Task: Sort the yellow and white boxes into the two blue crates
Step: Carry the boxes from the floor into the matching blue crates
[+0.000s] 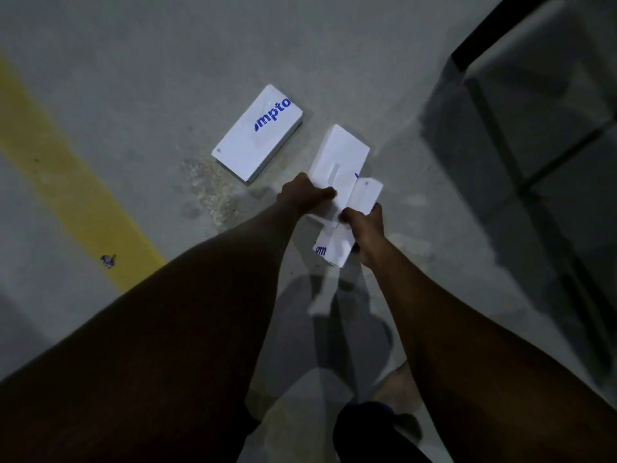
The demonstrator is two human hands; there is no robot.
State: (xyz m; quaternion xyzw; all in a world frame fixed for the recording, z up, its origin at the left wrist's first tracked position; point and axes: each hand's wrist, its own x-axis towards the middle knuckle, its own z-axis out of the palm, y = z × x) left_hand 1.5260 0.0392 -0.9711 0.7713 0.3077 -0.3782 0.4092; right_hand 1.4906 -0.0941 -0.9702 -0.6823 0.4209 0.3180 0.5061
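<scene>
On concrete floor [140, 78], both hands gripping white boxes [337, 158], another box [258, 132] lying beside

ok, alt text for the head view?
Left hand and right hand each hold a white box above a concrete floor. A third white box with blue lettering lies flat nearby, beside a yellow floor stripe.

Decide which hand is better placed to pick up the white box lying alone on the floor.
Probably left. The left hand is nearer the lone white box, which lies to its side. The right hand is farther away. Both already grip boxes.
</scene>
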